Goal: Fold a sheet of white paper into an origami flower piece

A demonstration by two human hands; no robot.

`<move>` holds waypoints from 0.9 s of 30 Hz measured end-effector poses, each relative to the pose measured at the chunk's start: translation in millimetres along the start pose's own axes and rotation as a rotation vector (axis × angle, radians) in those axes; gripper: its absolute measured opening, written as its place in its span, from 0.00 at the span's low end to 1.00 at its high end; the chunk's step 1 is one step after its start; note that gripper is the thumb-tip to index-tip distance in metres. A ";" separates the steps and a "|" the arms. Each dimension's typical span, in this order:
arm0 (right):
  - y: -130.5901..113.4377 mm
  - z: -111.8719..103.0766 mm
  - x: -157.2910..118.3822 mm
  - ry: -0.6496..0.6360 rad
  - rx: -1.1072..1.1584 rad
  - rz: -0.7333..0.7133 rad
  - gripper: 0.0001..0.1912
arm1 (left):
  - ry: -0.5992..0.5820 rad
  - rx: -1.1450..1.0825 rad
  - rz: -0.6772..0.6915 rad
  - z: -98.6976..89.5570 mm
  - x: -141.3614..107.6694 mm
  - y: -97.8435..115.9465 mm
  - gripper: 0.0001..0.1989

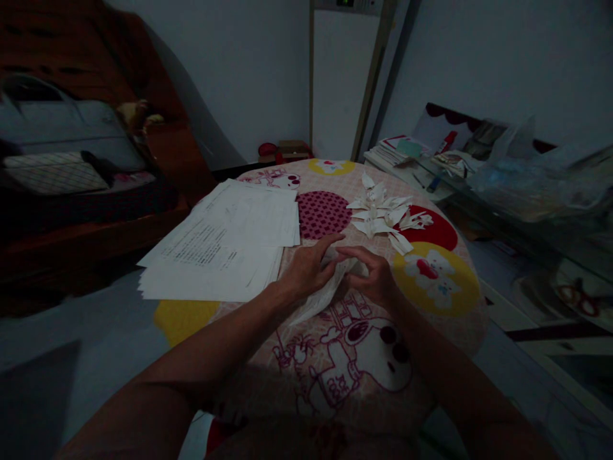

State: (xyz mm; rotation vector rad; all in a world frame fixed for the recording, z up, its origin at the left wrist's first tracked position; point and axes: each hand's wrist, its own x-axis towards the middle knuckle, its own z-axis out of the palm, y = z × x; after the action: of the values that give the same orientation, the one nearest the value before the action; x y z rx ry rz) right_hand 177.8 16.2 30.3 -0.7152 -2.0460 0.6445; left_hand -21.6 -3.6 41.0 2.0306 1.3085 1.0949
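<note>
Both hands are around one sheet of paper (325,295) over the near middle of the round table. My left hand (309,267) grips its upper left part, thumb and fingers closed on it. From the other side my right hand (371,273) holds the paper's upper right part, its fingertips nearly meeting those of the left. The sheet looks bent or partly folded; the exact fold is hidden by the fingers. Beyond the right hand lie several folded white paper pieces (378,211) with pointed petals. Left of my hands spreads a stack of printed sheets (225,236).
A cartoon-patterned cloth (354,358) covers the table. At the right stands a glass-topped cabinet (522,236) with papers (395,150) and a plastic bag (541,172) on it. To the left is a wooden bench (167,150) with a handbag (71,131).
</note>
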 end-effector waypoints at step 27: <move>63.1 -55.1 -15.1 -0.244 -0.048 0.021 0.08 | -0.382 0.181 0.157 -37.1 7.4 -34.3 0.17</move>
State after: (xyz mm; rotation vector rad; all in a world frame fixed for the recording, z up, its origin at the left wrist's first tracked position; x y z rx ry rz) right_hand 247.2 60.0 7.7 -0.7150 -2.2863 0.7267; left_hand -68.3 16.8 39.0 2.3644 1.0984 0.6212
